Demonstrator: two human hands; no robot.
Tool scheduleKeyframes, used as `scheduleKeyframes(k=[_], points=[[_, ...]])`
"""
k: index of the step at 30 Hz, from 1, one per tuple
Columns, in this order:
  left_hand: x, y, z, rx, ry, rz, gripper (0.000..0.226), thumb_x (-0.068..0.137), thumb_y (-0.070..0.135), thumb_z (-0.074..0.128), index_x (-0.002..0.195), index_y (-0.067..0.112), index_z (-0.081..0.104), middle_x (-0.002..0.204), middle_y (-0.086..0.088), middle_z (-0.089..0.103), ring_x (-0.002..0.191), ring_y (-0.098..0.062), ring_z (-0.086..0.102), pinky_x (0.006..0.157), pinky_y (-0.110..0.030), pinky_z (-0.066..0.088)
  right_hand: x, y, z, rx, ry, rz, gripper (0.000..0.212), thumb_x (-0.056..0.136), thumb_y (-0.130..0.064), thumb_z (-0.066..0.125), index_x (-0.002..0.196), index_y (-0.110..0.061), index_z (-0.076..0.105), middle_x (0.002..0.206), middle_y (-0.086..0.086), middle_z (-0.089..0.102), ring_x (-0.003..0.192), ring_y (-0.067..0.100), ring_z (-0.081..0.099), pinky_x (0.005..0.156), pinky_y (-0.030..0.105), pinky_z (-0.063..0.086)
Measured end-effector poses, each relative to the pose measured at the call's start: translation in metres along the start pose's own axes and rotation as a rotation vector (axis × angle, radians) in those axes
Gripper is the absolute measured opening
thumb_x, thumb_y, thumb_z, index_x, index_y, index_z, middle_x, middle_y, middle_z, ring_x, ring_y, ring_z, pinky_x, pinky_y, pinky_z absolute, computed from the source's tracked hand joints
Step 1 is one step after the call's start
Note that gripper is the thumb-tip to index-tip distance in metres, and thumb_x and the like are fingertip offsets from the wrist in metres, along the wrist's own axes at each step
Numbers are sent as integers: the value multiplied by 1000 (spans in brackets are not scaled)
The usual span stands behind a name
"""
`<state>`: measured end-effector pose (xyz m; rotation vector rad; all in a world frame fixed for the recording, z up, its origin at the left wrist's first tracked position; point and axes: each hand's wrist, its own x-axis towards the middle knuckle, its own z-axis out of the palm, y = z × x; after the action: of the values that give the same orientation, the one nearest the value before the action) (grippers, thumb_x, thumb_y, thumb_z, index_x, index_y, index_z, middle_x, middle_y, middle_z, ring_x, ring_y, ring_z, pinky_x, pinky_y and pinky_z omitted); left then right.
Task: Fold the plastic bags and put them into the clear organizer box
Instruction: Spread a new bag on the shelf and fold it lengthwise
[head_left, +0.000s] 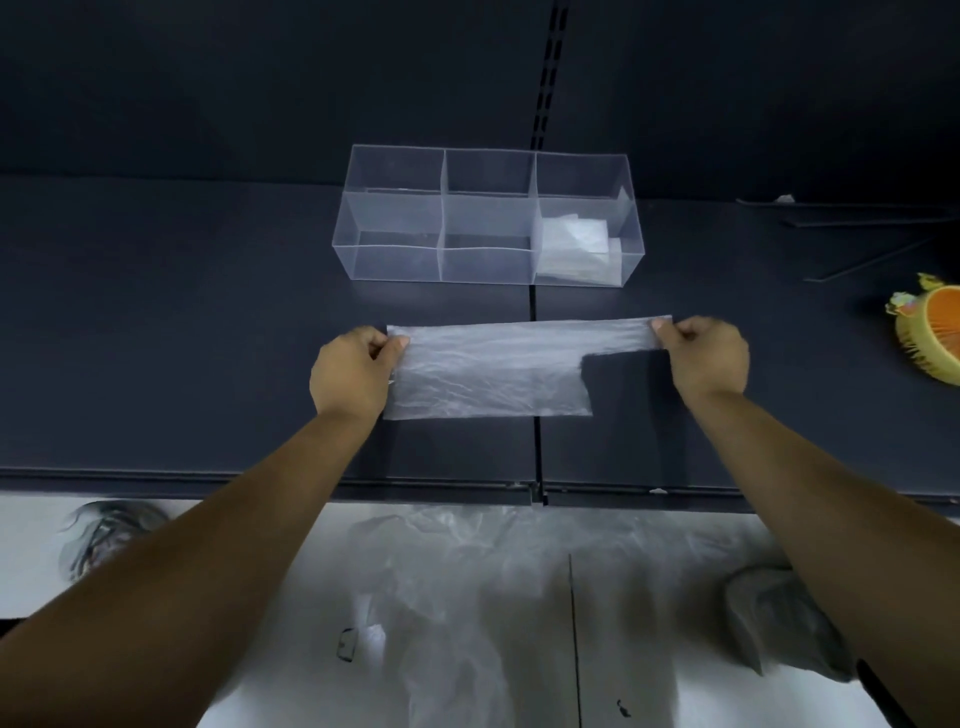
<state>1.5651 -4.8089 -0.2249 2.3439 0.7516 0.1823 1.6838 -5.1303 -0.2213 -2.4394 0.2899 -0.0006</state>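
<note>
Where the view is nearest to the person, a pile of loose bags (467, 571) lies crumpled on a pale floor below the shelf (208, 312), with one greyer bag (769, 613) partly hidden under the right forearm. Both forearms reach forward over the front edge of the dark shelf.

Past that edge, the bag (493, 369) is stretched flat between the two hands as a long strip. It is wide at the left end, and at the right end only a narrow upper band continues. The left hand (353, 371) pinches the left end near its upper corner, thumb on top and fingers curled. The right hand (706, 358) pinches the tip of the narrow band in the same way. The hands are well apart, one at each end of the bag. I cannot tell if the bag rests on the shelf or hangs just above it.

Behind the bag stands the box (395, 218), near it but not touching, with three compartments in a row. Folded bags (574, 244) lie in the right compartment.

Far to the right, at the frame edge, an orange and yellow object (930, 332) sits on the shelf.
</note>
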Motion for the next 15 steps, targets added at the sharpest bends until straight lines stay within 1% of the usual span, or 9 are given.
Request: scheduleKeyframes(k=[2,3,5,7,9,11,13,14,15], points=[[-1,1,1,30,4,-11,29,93,38,59,82,11,65,76,-4,68,72,-22,62,63,-34,49,0,-1,2,-60,12,-10,33,90,-40,61,74,-11,64,76,11,66,73,27,60,64,35,50],[-2,2,1,43,26,-9,25,93,35,60,86,11,65,84,-5,67,79,-24,62,66,-36,50,1,-2,3,-85,14,-11,34,90,-40,61,73,-11,63,77,12,67,74,29,61,65,36,50],[-5,4,0,76,127,56,18,91,24,64,97,7,64,105,-12,60,97,-29,56,80,-41,48,2,-3,4,-132,3,-13,34,90,-42,60,77,-11,63,79,11,67,79,30,62,66,36,50],[-8,7,0,118,178,245,22,91,12,62,110,1,64,119,-18,55,107,-34,53,93,-42,43,3,-3,4,-152,-14,-6,33,91,-42,58,85,-9,63,85,11,67,84,31,62,67,34,48],[-13,5,2,215,81,461,30,96,9,53,123,-1,60,130,-20,55,121,-36,51,107,-43,34,1,-9,1,-135,11,13,34,93,-40,56,93,-6,60,92,13,66,88,32,61,67,33,45],[-20,-4,3,374,-81,562,41,102,17,41,140,2,45,147,-14,43,140,-29,34,118,-42,15,-9,-22,2,-141,122,-46,28,95,-32,54,100,-4,57,101,16,62,94,35,58,71,37,42],[-24,-18,6,541,-189,545,53,104,34,24,152,11,20,159,-2,18,148,-18,11,120,-40,-3,-32,-47,13,-130,209,-222,19,94,-19,52,103,-4,60,107,18,58,97,36,55,80,39,41],[-25,-23,7,591,-216,524,57,102,41,14,153,15,8,161,2,5,148,-15,1,119,-39,-9,-52,-63,25,-80,168,-332,19,93,-13,51,107,-4,61,110,18,57,100,34,55,86,38,40],[-26,-26,9,612,-228,503,61,99,46,5,153,18,-2,160,5,-5,148,-13,-5,118,-40,-12,-75,-80,40,-5,59,-440,24,93,-8,50,114,-4,61,116,17,56,106,32,54,92,34,39]])
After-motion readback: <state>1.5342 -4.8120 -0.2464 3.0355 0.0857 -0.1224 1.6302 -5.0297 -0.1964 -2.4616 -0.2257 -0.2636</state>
